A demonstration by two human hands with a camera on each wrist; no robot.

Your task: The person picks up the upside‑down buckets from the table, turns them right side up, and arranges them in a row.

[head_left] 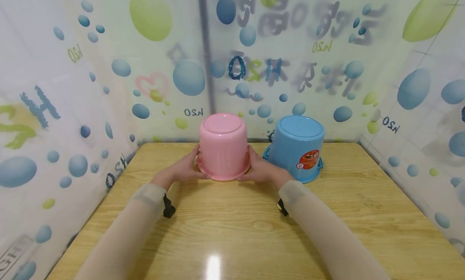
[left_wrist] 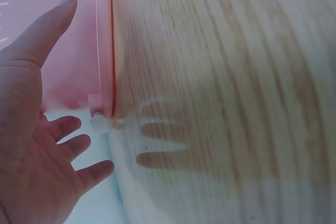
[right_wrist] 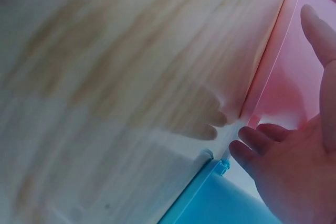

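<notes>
A pink bucket (head_left: 223, 152) stands upside down on the wooden table, its base facing up. My left hand (head_left: 186, 167) is at its left side and my right hand (head_left: 262, 169) at its right, both low near the rim. In the left wrist view, the thumb and spread fingers of the left hand (left_wrist: 34, 156) lie beside the pink wall, not curled round it. The right hand (right_wrist: 296, 166) has its fingers loosely extended beside the bucket in the right wrist view. Whether the fingertips touch the bucket is unclear.
An upturned blue bucket (head_left: 288, 146) with a red label (head_left: 308, 159) stands just right of the pink one, close to my right hand; its handle lies around its rim. Behind the wooden table (head_left: 221, 219) and at both sides hang patterned curtains (head_left: 152, 90).
</notes>
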